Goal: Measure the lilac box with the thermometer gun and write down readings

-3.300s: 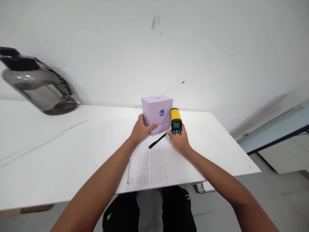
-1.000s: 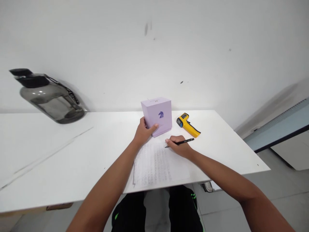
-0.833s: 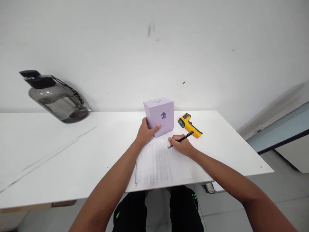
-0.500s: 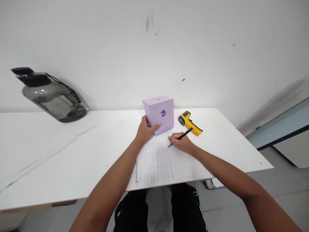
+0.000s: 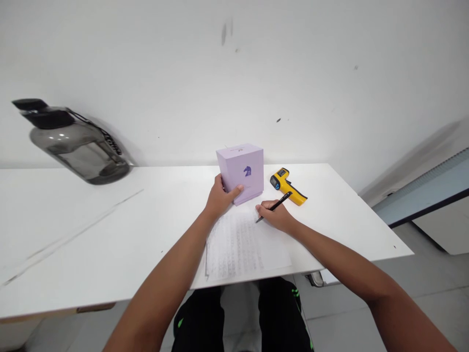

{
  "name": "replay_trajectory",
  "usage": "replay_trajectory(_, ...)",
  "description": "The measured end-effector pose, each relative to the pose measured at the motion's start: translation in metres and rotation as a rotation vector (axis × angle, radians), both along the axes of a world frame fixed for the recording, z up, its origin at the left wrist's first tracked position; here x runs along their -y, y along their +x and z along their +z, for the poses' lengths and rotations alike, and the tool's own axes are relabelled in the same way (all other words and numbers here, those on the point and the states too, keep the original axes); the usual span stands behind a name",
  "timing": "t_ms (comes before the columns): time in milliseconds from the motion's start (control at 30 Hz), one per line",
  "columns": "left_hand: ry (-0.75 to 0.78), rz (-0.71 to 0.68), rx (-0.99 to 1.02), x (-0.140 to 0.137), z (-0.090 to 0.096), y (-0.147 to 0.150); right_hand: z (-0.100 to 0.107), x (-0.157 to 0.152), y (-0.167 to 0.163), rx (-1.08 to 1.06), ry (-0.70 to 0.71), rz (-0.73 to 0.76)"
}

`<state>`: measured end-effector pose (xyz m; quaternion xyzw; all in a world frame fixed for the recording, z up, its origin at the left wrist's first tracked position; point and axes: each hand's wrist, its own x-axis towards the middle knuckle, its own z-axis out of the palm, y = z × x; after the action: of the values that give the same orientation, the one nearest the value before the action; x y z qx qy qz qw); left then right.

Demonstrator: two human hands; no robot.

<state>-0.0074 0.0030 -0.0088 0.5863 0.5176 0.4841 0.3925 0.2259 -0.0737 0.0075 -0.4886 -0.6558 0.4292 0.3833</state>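
A lilac box (image 5: 243, 171) with a dark horse-head logo stands upright near the back of the table. My left hand (image 5: 221, 197) grips its lower left side, thumb across the front face and the other fingers partly hidden behind the left side. In my right hand (image 5: 275, 214) is a black pen (image 5: 280, 201), pinched near its tip, which points down at the paper. Sheets of paper (image 5: 238, 247) covered in rows of handwriting lie under both wrists, up to the table's front edge. To the right of the box rests a yellow infrared thermometer (image 5: 293, 192).
A grey see-through water bottle (image 5: 82, 151) with a black lid stands at the back left of the white table (image 5: 91, 234). Behind the table rises a white wall (image 5: 311, 73). My legs (image 5: 200, 318) are below the front edge.
The view has shifted very slightly. Both hands keep their grips, and the pen tip has moved a touch to the right over the paper.
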Motion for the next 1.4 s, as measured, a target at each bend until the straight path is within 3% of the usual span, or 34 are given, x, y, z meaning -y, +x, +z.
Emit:
replay_trajectory(1033, 0.004, -0.005, -0.004, 0.0, 0.001, 0.0, -0.011, -0.006, 0.002, -0.014, 0.041, -0.062)
replay_trajectory(1233, 0.014, 0.002, 0.0, 0.0, 0.0, -0.001, -0.011, -0.004, 0.0, 0.032, 0.189, -0.088)
replay_trajectory(1400, 0.042, 0.019, -0.001, -0.006, -0.006, -0.003, -0.01, -0.007, 0.014, 0.371, 0.509, 0.046)
